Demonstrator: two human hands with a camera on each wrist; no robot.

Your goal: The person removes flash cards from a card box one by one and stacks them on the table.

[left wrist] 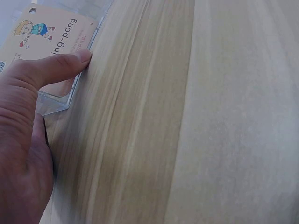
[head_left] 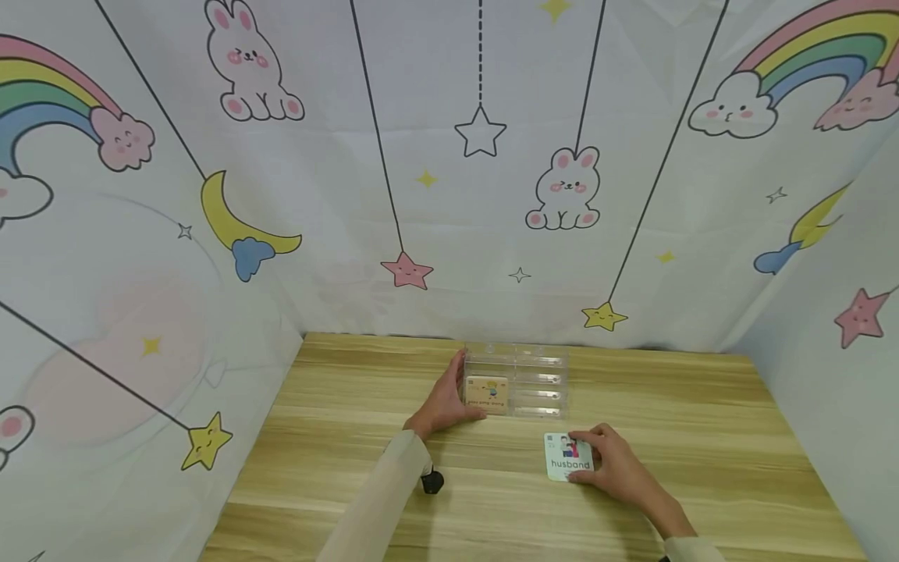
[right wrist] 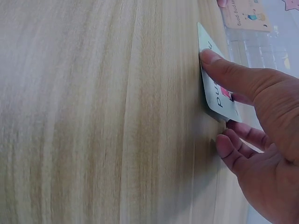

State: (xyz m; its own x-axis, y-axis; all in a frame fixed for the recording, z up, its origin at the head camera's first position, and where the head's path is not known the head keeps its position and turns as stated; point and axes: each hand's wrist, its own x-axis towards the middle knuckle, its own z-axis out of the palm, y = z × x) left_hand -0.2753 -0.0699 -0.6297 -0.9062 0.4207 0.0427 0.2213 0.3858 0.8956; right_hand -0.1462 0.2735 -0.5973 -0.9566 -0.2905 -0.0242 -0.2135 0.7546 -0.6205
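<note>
A clear plastic box (head_left: 541, 380) with compartments stands near the back of the table. My left hand (head_left: 448, 400) grips its left side, the thumb lying along the front edge and the fingers along the side. In the box's left compartment lies a peach ping-pong card (head_left: 487, 396), also visible in the left wrist view under my thumb (left wrist: 65, 65). To the right and nearer to me, my right hand (head_left: 618, 466) pinches a pale green card (head_left: 559, 466) marked "husband". In the right wrist view this card (right wrist: 210, 88) is tilted, the thumb on its printed face.
The wooden table (head_left: 702, 437) has pale streaked grain. A white printed curtain (head_left: 492, 234) with rabbits, stars and rainbows rises behind the box and at both sides. A black round device (head_left: 432, 481) sits at my left wrist.
</note>
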